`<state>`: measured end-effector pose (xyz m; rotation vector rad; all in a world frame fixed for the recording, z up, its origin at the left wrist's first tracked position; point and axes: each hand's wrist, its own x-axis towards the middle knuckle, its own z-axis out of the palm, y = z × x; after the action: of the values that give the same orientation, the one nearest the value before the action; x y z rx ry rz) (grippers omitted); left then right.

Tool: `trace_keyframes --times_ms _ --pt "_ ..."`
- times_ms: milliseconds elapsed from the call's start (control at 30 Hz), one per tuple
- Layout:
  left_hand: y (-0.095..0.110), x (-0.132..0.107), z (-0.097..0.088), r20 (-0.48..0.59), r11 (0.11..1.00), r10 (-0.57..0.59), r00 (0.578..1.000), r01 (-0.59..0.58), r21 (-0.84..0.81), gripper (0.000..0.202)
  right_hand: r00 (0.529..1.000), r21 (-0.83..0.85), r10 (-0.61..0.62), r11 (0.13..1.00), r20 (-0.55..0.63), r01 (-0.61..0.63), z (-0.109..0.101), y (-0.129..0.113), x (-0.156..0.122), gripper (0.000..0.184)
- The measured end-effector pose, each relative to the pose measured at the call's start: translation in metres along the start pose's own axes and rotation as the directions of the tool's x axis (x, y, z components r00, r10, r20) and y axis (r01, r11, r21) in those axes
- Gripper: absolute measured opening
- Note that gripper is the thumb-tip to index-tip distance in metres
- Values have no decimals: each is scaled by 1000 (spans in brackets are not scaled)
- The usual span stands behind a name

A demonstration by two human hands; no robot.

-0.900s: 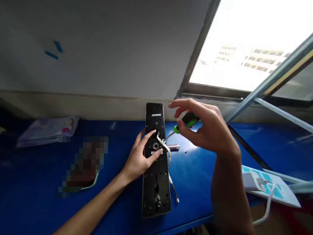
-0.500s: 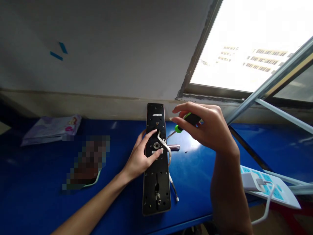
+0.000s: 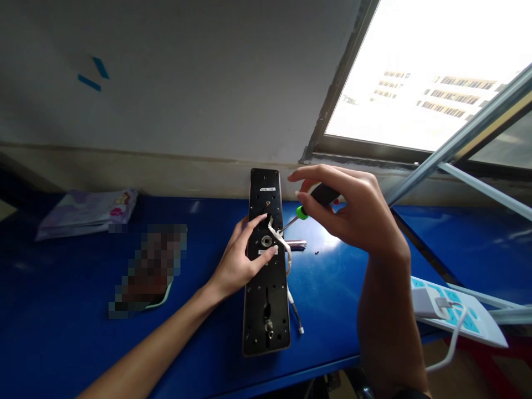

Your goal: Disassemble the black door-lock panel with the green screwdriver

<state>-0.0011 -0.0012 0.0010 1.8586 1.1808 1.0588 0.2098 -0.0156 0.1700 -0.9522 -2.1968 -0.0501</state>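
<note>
A long black door lock panel (image 3: 266, 277) lies on the table with its screw-holed back facing up. My left hand (image 3: 241, 257) holds it at the middle, with fingertips near the upper edge of the cable opening and thumb beside the round socket. A white-wrapped cable (image 3: 286, 252) comes out there and hangs over the right edge, ending in a small connector. My right hand (image 3: 349, 205) is closed around the black and green handle of a screwdriver (image 3: 302, 212). Its shaft slants down to the panel's right side by the cable; the tip is partly hidden.
A shiny handle (image 3: 296, 245) sticks out from under the panel's right side, near a tiny dark screw-like piece (image 3: 316, 253). A pixelated phone-like object (image 3: 155, 271) and a purple packet (image 3: 87, 215) lie left. A power strip (image 3: 465, 313) and metal bars (image 3: 449, 133) stand right.
The screwdriver stays at the same spot by the cable, its handle slightly turned in my right hand. My left hand keeps its place. The whole view has shifted slightly.
</note>
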Motion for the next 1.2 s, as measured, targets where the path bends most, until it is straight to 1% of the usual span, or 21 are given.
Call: trace_keyframes --times_ms 67,133,200,300,367,400,433,533,567,600,633,700,767,833,900,1000,1033,1133,1200 --pt "0 0 0 4 1000 -4 1000 4 -6 67 1000 6 0 1000 19 0 -2 -1 -1 40" --pt "0 0 0 3 1000 -4 1000 4 -10 67 999 9 -3 1000 36 3 -3 -2 -1 49" --pt "0 1 0 1 1000 1 1000 -1 -13 67 1000 -1 5 1000 30 -4 -3 -2 0 43" --pt "1 1 0 3 1000 2 1000 -1 -15 67 1000 -23 13 1000 -5 -13 0 0 0 24" --pt "2 1 0 4 1000 1 1000 0 -14 67 1000 -20 10 1000 -14 -10 0 0 1 15" --pt "2 1 0 4 1000 0 1000 0 -13 68 1000 -16 10 1000 -15 -10 0 0 0 14" --pt "2 1 0 2 1000 1 1000 -1 -13 68 1000 -13 11 1000 -11 -11 0 0 0 18" --pt "2 0 -1 -2 1000 8 1000 -8 -5 67 1000 26 -7 1000 13 7 -2 -1 -1 41" --pt "3 0 -1 -4 1000 11 1000 -11 -1 67 1000 39 -17 999 19 17 -2 -1 -1 46" --pt "3 0 -1 -6 1000 15 1000 -15 6 67 1000 42 -21 999 21 20 -2 -1 0 47" --pt "4 0 -2 -7 1000 17 1000 -17 17 67 1000 37 -17 999 16 16 -1 -1 0 44" --pt "6 -1 -3 -9 998 9 1000 -8 67 70 1000 13 14 1000 -4 -14 0 0 1 31" --pt "10 -2 -5 -14 989 -12 1000 14 150 73 999 1 42 999 -21 -42 1 1 1 21" --pt "13 -4 -6 -19 975 -30 999 34 219 74 999 6 50 999 -20 -50 1 1 1 15" --pt "15 -6 -6 -16 971 -30 999 33 239 72 999 14 44 999 -5 -44 0 1 0 20" --pt "15 -8 -4 -9 976 -18 1000 19 218 68 1000 37 19 999 20 -20 -1 1 -1 39" --pt "15 -8 -3 -8 977 -15 1000 16 213 68 1000 38 14 999 19 -15 0 0 -1 40" --pt "15 -7 -2 -13 977 -13 1000 15 212 68 1000 15 30 999 3 -30 1 0 0 30" --pt "14 -7 -2 -19 976 -12 1000 16 215 68 999 7 44 999 -1 -44 2 0 0 26"
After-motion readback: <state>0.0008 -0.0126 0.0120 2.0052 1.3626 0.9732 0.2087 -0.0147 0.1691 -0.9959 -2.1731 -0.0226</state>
